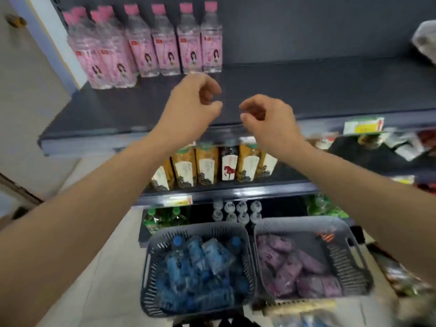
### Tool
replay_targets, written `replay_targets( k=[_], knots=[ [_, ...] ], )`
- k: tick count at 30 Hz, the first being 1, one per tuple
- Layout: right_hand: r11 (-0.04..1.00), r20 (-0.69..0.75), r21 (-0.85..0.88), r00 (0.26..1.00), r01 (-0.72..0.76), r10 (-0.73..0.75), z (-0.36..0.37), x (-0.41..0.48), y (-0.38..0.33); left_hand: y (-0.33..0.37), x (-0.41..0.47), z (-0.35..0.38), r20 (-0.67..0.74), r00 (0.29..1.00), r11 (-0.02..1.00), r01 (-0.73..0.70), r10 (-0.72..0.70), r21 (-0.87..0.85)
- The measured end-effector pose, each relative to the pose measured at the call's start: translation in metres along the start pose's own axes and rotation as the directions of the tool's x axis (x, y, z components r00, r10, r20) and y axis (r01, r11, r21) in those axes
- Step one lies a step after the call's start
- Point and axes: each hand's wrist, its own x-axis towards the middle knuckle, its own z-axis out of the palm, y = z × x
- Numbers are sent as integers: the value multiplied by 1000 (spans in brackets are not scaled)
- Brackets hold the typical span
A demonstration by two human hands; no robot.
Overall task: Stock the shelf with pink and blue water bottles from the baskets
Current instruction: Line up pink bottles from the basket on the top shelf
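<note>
Wide view first: the dark top shelf (pixel 306 90) fills the upper frame, and most of its deck is bare to the right. Below, down by the floor, two grey baskets sit side by side. The left basket (pixel 200 226) is heaped with blue bottles (pixel 200 267) lying on their sides, and the right basket (pixel 302 220) holds a smaller pile of pink bottles (pixel 295 270). Up on the shelf, the pink row (pixel 165 43) stands upright at the far left, caps up, two ranks deep at the left end. Not one blue bottle is up there. Between those levels sits a lower shelf of juice bottles (pixel 207 166), no part of this job. Now the hands: the left hand (pixel 191 102) hovers just in front of the row's right end, and the right hand (pixel 269 116) hangs near it over the shelf's front edge. Both are empty; the left fingers (pixel 210 93) and the right fingers (pixel 250 112) are loosely curled, gripping nothing. So I read this as the gap between placements, with stocking well short of done. The next move calls for a reach down to a basket. Each hand should close round a bottle's body and lift it. The bottle then stands upright beside the last pink one, or starts a blue group on the open deck.
</note>
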Motion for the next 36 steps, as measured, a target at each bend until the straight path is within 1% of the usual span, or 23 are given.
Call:
replay_targets(
  k=[2, 5, 7, 9, 11, 14, 18, 22, 25, 28, 30, 32, 34, 36],
  knots=[
    [997, -23, -19, 997, -74, 73, -21, -37, 35, 25, -26, 45, 143, 988, 999, -50, 53, -20],
    [968, 14, -82, 970, -239, 241, -41, -90, 96, 44, -59, 114, 361, 931, 998, -30, 47, -53],
    [920, 74, -162, 925, -358, 373, -47, -121, 137, 44, -78, 159, 505, 863, 999, 30, -15, -22],
    [857, 154, -272, 860, -437, 487, -48, -148, 178, 35, -97, 204, 602, 792, 994, 111, -103, 24],
    [821, 242, -344, 802, -456, 546, -45, -172, 214, 23, -117, 243, 672, 715, 979, 191, -193, 77],
    [787, 358, -417, 713, -455, 602, -34, -201, 260, 5, -143, 293, 768, 586, 962, 229, -257, 147],
    [741, 467, -520, 584, -425, 664, -11, -224, 317, -18, -174, 347, 827, 458, 941, 241, -327, 238],
    [693, 528, -619, 458, -369, 715, 15, -239, 366, -57, -209, 397, 850, 343, 916, 177, -400, 360],
    [694, 579, -678, 406, -243, 707, 33, -250, 396, -81, -230, 426, 844, 291, 891, 209, -451, 404],
    [735, 672, -665, 322, -132, 667, 50, -256, 419, -97, -248, 447, 833, 244, 864, 227, -497, 450],
    [765, 723, -625, 256, -155, 642, 63, -260, 433, -105, -259, 456, 818, 217, 842, 229, -533, 488],
    [779, 739, -605, 247, -165, 627, 78, -267, 443, -111, -270, 465, 809, 203, 832, 207, -552, 515],
    [789, 749, -607, 262, -95, 608, 89, -275, 447, -115, -278, 471, 806, 197, 828, 198, -558, 525],
    [789, 754, -615, 289, -7, 590, 97, -278, 450, -120, -282, 475, 804, 199, 823, 235, -561, 517]
  ],
)
